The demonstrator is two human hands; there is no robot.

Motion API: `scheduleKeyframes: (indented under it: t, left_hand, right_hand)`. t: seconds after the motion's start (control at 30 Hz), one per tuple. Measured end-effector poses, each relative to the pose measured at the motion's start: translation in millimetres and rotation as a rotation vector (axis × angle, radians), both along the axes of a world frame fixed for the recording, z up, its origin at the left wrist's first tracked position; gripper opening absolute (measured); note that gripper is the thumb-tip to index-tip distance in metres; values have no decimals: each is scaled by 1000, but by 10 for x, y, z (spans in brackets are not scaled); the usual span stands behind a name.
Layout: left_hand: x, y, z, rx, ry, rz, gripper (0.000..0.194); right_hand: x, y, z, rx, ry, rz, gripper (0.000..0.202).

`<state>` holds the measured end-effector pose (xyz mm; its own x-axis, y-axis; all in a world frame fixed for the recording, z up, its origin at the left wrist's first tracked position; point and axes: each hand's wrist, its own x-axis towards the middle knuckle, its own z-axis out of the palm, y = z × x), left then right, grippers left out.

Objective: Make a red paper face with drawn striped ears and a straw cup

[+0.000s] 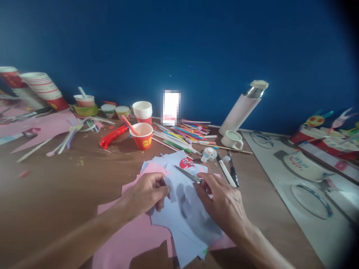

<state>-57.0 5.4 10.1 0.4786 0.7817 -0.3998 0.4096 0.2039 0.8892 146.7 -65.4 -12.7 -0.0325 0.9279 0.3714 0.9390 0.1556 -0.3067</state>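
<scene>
My right hand (217,192) is closed around a pair of scissors (187,174), whose metal blades point up and to the left. The scissor handles are mostly hidden by my fingers. In my left hand (150,192), the thumb and fingers are pinched on a small piece of white paper (172,189). Both hands are just above a loose pile of white paper sheets (179,216). Beneath the pile lies cut pink paper (123,235). A red cut-out with drawn eyes (186,163) rests at the pile's far edge.
Beyond the paper stand a red paper cup (141,136), a small mug (232,139) and a tilted-looking flask (243,108). Several coloured sticks (185,136) lie by the wall. A red-handled tool (113,136) is at left, pens (228,172) at right.
</scene>
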Motion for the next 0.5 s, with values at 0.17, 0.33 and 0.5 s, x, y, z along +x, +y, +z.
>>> scheduleKeyframes:
  t: [0.17,0.33,0.5]
  left_hand:
    - [22,37,-103,-61,-112,-74,11]
    - [84,-127,-154,-135,-192,-33,12]
    - [91,-192,-129,-148,-203,-41,14]
  right_hand:
    - [-118,-62,2,-28,179,262,8]
    - [-242,-101,-119,-148,377,274,10]
    - [-250,-87,-125,-222,323,256,12]
